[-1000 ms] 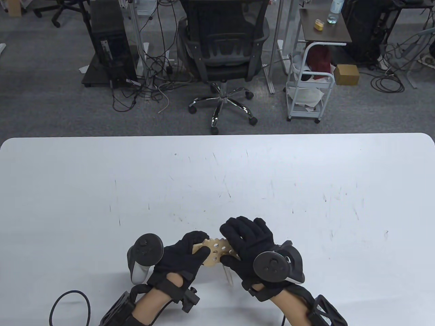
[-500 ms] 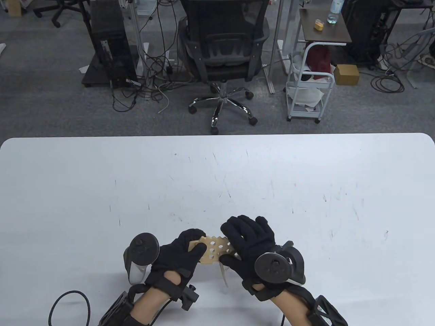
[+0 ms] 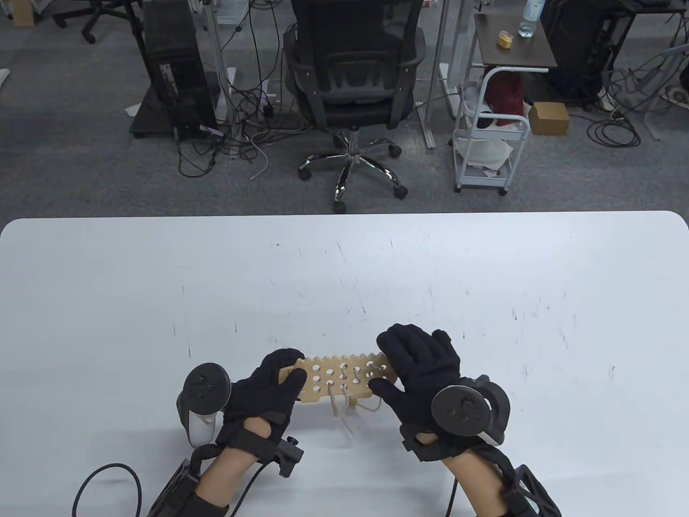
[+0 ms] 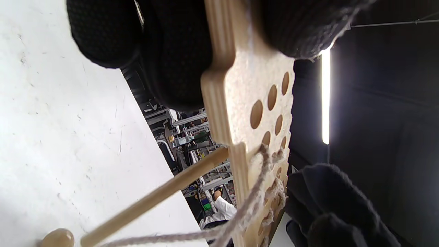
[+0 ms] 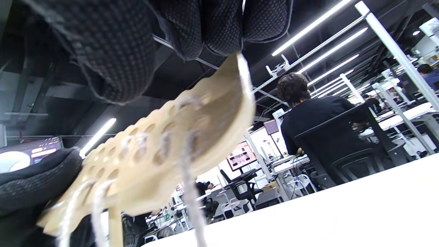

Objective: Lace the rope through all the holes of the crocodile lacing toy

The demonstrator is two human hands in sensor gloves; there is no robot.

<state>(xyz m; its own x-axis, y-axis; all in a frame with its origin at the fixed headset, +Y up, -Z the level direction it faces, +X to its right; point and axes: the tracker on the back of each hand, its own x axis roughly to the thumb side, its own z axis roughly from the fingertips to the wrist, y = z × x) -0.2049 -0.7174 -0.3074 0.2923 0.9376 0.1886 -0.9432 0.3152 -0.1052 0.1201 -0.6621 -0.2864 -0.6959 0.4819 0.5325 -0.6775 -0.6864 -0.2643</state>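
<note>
Wooden crocodile board held above table, near front edge. Left hand grips one end, right hand grips other. Rope laced through some holes, wooden needle hangs loose below. Risk: dangling rope tangles or slips back out if board tilts.

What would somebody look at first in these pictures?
Probably the wooden crocodile toy full of round holes, held up over the near middle of the white table. The left hand holds one end and the right hand the other, both in black gloves. After that, the pale rope laced through some holes and dangling below the toy.
</note>
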